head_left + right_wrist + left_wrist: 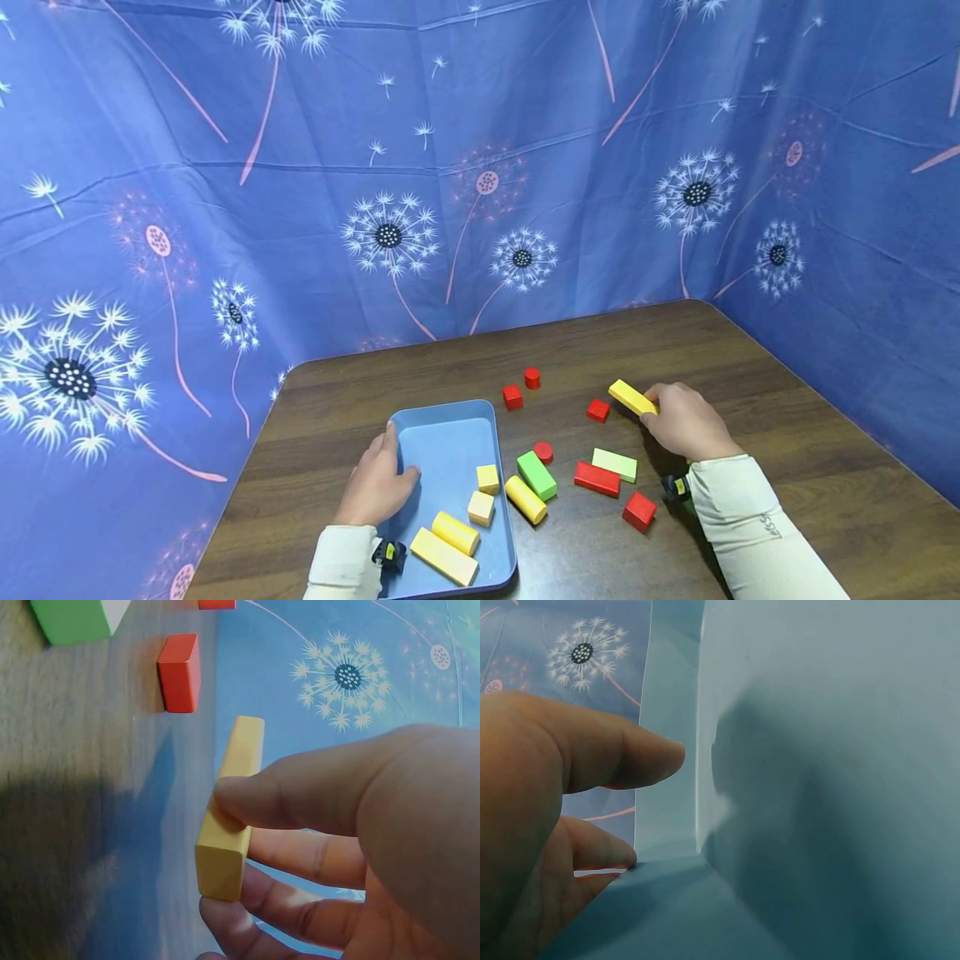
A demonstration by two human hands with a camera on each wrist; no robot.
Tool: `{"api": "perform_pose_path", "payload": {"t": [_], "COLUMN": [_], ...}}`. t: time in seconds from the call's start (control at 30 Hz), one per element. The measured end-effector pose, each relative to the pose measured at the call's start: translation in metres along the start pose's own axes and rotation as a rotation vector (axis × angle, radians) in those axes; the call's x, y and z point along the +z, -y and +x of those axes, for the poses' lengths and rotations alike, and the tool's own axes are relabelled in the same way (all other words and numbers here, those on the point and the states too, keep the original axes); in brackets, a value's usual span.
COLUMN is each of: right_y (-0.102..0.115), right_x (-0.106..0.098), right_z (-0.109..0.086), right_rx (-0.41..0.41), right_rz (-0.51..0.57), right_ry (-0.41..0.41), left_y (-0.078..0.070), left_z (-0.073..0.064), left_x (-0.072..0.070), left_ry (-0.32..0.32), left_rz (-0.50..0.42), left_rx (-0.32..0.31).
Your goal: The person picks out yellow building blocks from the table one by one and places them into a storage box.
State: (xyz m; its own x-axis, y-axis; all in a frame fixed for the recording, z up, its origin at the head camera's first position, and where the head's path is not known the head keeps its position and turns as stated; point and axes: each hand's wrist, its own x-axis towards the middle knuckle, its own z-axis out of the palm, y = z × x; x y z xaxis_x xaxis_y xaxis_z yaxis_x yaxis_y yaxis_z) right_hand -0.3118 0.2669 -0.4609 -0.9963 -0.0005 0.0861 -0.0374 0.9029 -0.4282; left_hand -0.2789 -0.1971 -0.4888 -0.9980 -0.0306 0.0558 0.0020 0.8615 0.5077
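My right hand [692, 422] pinches a long yellow block [632, 397] between thumb and fingers. The right wrist view shows this yellow block [232, 802] held above the wood, its far end sticking out past the thumb. On the left, my left hand [378, 481] grips the left wall of a blue tray [442, 429]. From the left wrist view, the thumb [649, 755] lies over the tray's inner side while the other fingers stay outside. Inside the tray are two yellow cubes [481, 508], a yellow cylinder [456, 533] and a yellow rectangular block [444, 557].
Right of the tray lie a yellow cylinder [526, 500], a green block [537, 476], a light green block [614, 465] and a red block [597, 479]. Several smaller red pieces, including a cube [640, 512], are scattered around. A blue dandelion-print cloth [465, 300] hangs behind the wooden table [780, 400].
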Motion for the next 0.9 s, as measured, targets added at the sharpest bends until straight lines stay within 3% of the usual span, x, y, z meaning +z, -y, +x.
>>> {"api": "perform_pose_path", "payload": {"t": [0.2,0.43,0.9], "right_y": [0.003,0.015,0.032], "right_x": [-0.001,0.000,-0.003], "right_z": [-0.002,-0.002,-0.006], "right_rx": [0.004,-0.060,-0.130], "right_rz": [0.011,0.021,0.011], "right_ry": [-0.043,-0.136,-0.219], "left_y": [0.001,0.000,-0.001], "left_z": [0.000,-0.001,-0.002], "left_x": [0.001,-0.001,-0.002], "left_ry": [-0.013,-0.008,-0.014], "left_rz": [0.001,-0.015,-0.023], "left_rx": [0.010,0.001,0.003]}}
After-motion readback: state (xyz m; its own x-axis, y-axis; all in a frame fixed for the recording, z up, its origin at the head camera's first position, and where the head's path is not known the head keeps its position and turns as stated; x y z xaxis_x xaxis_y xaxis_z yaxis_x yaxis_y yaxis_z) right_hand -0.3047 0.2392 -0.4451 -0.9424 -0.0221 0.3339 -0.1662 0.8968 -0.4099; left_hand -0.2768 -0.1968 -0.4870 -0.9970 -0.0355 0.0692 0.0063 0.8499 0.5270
